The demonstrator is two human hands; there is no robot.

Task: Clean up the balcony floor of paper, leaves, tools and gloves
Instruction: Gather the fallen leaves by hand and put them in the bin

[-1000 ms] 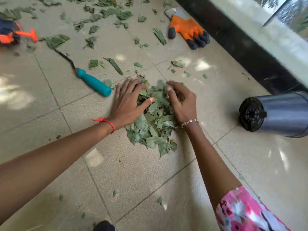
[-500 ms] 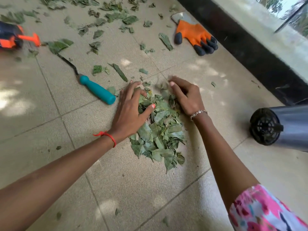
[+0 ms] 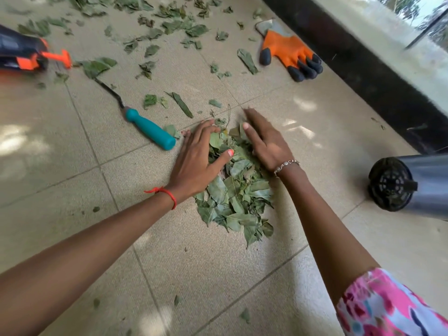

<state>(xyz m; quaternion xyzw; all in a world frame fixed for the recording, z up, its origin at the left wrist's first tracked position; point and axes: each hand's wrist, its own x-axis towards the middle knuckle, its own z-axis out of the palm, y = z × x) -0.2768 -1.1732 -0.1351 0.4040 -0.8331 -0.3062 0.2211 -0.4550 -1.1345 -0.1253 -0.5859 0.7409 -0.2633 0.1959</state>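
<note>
The leaf pile [image 3: 237, 202] sits at the middle of the view on the tiled floor [image 3: 72, 190], and both hands bracket its far end. The left hand [image 3: 196, 161] lies on the pile's 10 o'clock edge, the right hand [image 3: 266, 144] on its 1 o'clock edge. Neither grips anything. Fingers are straight and laid flat, palms down on the leaves, and the left thumb is spread across the top of the heap. That placement reads as a rake and a wall at once: two flat hands angled towards each other keep the leaves from sliding out sideways and would let them be drawn in or squeezed into one liftable bunch. The right fingertips are blurred, so their exact contact is unclear. The pile itself is loose, of dull green, flat, overlapping leaves, thick between the hands and thinning to a ragged fringe at 6 o'clock. Such a heap probably sheds bits when lifted. Much remains to do. Scattered leaves [image 3: 174, 27] cover the floor at 11 to 12 o'clock, a teal-handled tool [image 3: 150, 132] lies just beside the left fingers at 10 o'clock, and an orange glove [image 3: 288, 52] lies at 1 o'clock near the black kerb [image 3: 363, 76]. A grey bin [image 3: 412, 187] on its side waits at 3 o'clock.
</note>
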